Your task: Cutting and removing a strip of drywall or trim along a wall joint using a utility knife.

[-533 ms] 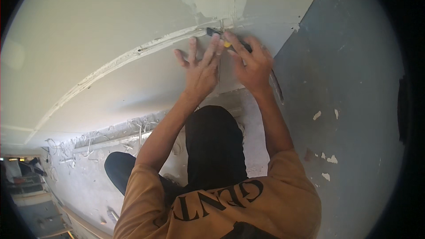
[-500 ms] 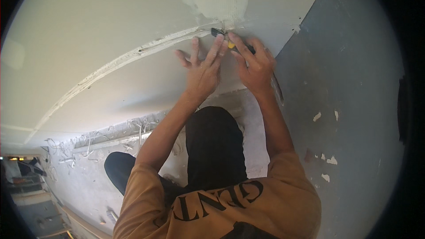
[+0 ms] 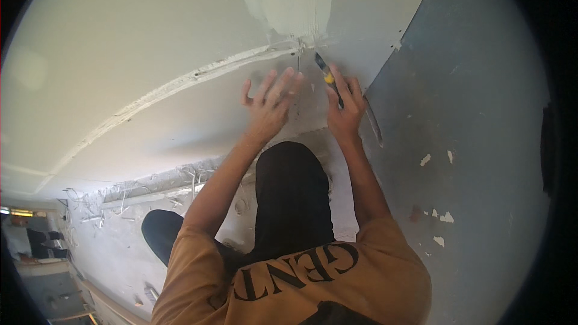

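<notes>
My right hand (image 3: pixel 346 108) grips a black-and-yellow utility knife (image 3: pixel 328 77), its dark tip pointing up toward the wallboard joint. My left hand (image 3: pixel 268 108) is open, fingers spread and slightly blurred, just in front of the wallboard (image 3: pixel 198 108). A long seam (image 3: pixel 162 89) with rough white filler curves across the board and meets a wide band of white compound (image 3: pixel 289 0) above my hands. Below that meeting point, a thin vertical joint (image 3: pixel 298 93) runs between my two hands.
A grey wall (image 3: pixel 475 144) with chipped patches stands close on the right. Near my right wrist a thin grey rod or cable (image 3: pixel 374 123) slants down. Loose wires and debris (image 3: pixel 126 195) lie along the wall's foot. A person (image 3: pixel 21 238) is at the far left.
Both hands have drawn down from the seam and moved apart. The knife has come off the joint with my right hand and now points more steeply upward. My left fingers have left the board.
</notes>
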Available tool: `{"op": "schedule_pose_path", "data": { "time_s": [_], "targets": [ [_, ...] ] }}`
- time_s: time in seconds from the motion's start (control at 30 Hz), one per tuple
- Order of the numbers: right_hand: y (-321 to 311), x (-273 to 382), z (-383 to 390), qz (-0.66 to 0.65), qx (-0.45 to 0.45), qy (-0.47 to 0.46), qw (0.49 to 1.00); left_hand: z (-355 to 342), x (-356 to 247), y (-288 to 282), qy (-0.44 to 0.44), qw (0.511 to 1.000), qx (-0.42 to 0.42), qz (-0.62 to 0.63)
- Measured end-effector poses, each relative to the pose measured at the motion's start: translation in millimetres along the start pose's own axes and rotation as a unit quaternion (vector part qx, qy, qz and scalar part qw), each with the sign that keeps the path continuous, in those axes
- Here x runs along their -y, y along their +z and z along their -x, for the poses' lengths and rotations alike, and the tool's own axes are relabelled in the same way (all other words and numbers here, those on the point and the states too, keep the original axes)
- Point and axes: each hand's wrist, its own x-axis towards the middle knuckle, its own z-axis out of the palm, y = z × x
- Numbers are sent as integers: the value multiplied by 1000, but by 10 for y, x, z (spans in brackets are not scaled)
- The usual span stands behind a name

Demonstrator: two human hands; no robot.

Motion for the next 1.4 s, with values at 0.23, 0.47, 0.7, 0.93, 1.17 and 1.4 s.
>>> {"op": "schedule_pose_path", "data": {
  "time_s": [0.23,0.47,0.7,0.93,1.17,1.4],
  "targets": [
    [-158,-77,624,-68,76,199,975,-802,559,-355,82,978,152,121],
    [-850,-270,595,43,103,154,982,-1402,410,-441,284,959,4,-28],
    [-511,-25,503,-60,190,165,966,-1298,836,-348,165,970,152,92],
    [-1120,685,-776,-25,195,29,980,-411,885,-899,194,953,228,-47],
    [-732,1011,-1597,37,325,-95,940,476,1175,-968,101,936,317,115],
    [-660,470,-2245,106,385,-108,911,80,844,-659,-15,973,129,190]
  ]
}}
